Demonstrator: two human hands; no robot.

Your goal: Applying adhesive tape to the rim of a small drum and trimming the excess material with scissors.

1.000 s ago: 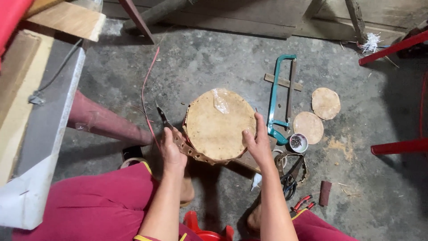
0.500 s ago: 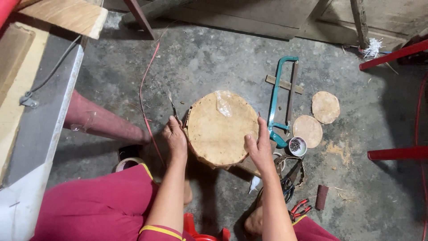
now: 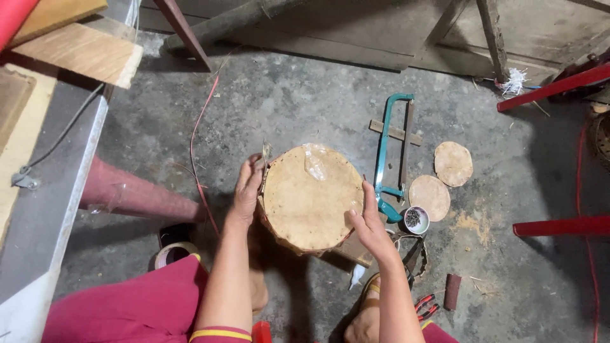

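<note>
a round drum (image 3: 311, 200) stands on the grey concrete floor (image 3: 305, 101) in the middle of the view, seen from above. its skin is pale tan and mottled, stretched flat, with a shiny clear patch near the far edge and a row of small dark dots along the rim. a strip of reddish-brown binding shows at the near rim.

the left hand (image 3: 246, 190) lies against the drum's left side, fingers pressed together and curled along the rim. the right hand (image 3: 367, 222) rests on the near right edge, fingers spread over the skin, thumb pointing toward the centre. neither hand closes around anything.

just right of the drum lies a teal hacksaw (image 3: 386, 159), touching or nearly touching the rim. near it a small cup of nails (image 3: 416, 220) and two loose round skin discs (image 3: 441, 181). red-handled pliers (image 3: 427, 306) lie near the right forearm. to the left sit a dull red cone (image 3: 133, 194), a tape roll (image 3: 173, 251) and a thin red cord (image 3: 198, 136) running far across the floor. red metal bars (image 3: 559, 225) lie at the right.
</note>
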